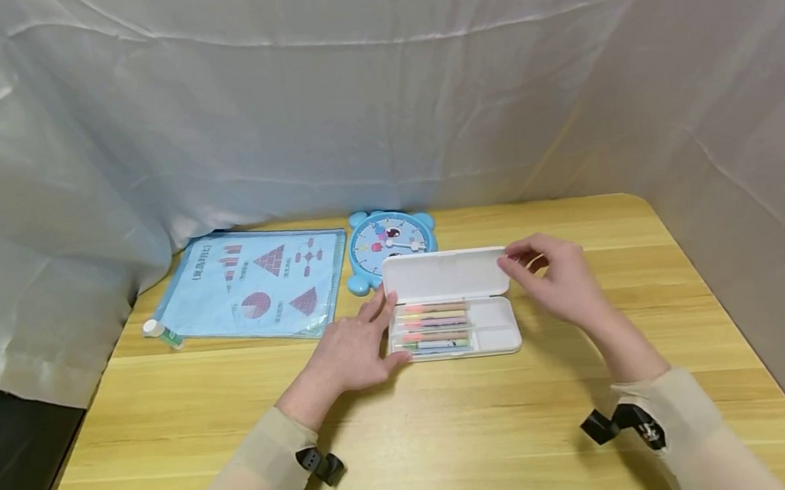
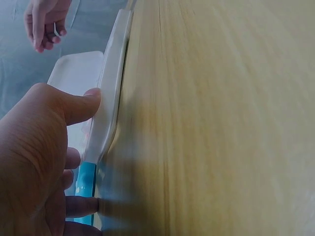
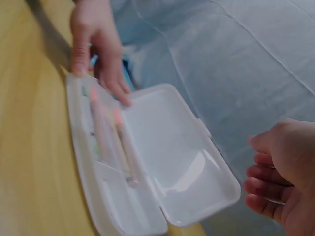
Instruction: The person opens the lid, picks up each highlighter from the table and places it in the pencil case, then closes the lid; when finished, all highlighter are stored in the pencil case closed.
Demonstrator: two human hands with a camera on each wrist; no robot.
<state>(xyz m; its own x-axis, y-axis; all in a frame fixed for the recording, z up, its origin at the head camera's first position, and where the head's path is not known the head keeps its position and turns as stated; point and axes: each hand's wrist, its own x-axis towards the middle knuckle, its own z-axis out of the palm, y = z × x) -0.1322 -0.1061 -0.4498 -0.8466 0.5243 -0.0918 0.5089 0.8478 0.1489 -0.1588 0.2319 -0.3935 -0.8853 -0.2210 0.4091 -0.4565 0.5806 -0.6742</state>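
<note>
A white plastic pencil case (image 1: 500,338) lies on the table with its lid (image 1: 446,275) swung up and back. Inside, several pens with coloured tips (image 1: 434,323) lie in the left part; the right part of the case shows bare. My left hand (image 1: 353,351) holds the left end of the case, thumb (image 2: 83,105) against the front side and fingers toward the hinge side. By the lid's right corner is my right hand (image 1: 555,273), its fingers loosely bent. In the right wrist view a gap separates that hand (image 3: 288,172) from the lid (image 3: 172,147).
A round blue toy clock (image 1: 392,243) stands behind the case, partly covered by the lid. To the left lies a blue mesh zip folder (image 1: 270,283) with printed figures. A glue stick (image 1: 164,334) rests at its near left corner. Grey cloth (image 1: 380,106) hangs behind the table.
</note>
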